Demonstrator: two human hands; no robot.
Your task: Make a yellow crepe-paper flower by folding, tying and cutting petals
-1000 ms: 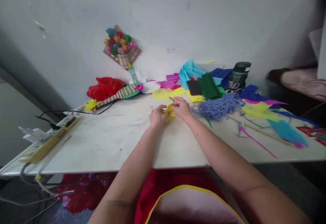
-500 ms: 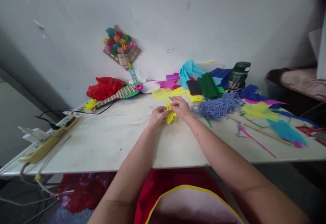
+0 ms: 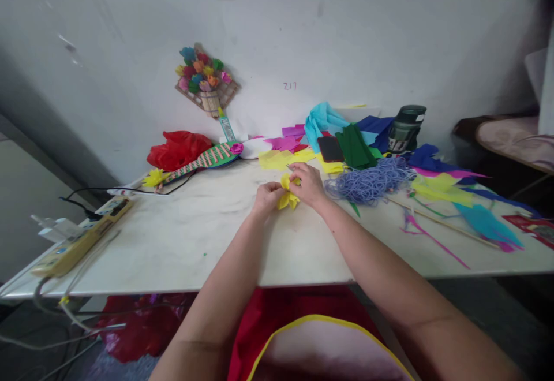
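Just above the middle of the table, my left hand (image 3: 268,197) is closed on the edge of a yellow paper flower (image 3: 286,201), pinching a petal between thumb and fingers. My right hand (image 3: 308,183) is closed on the flower's other side, its fingertips bent over the petals. A slim grey pointed tool, perhaps small scissors, is held in it; only the tip (image 3: 289,167) shows past the fingers, and the rest is hidden. The flower's petals spread downward between the two hands.
Right of my hands lies a tangle of purple string (image 3: 370,182), with a phone (image 3: 330,149), green crepe paper (image 3: 355,147) and a dark bottle (image 3: 407,129) behind. A thin stick (image 3: 445,224) lies further right. On the left are a decorated green instrument shape (image 3: 212,157) and a power strip (image 3: 82,239).
The flower has turned and tilted slightly between my hands, shifting a little left. My right fingers have curled further over it, and less of the grey tool shows.
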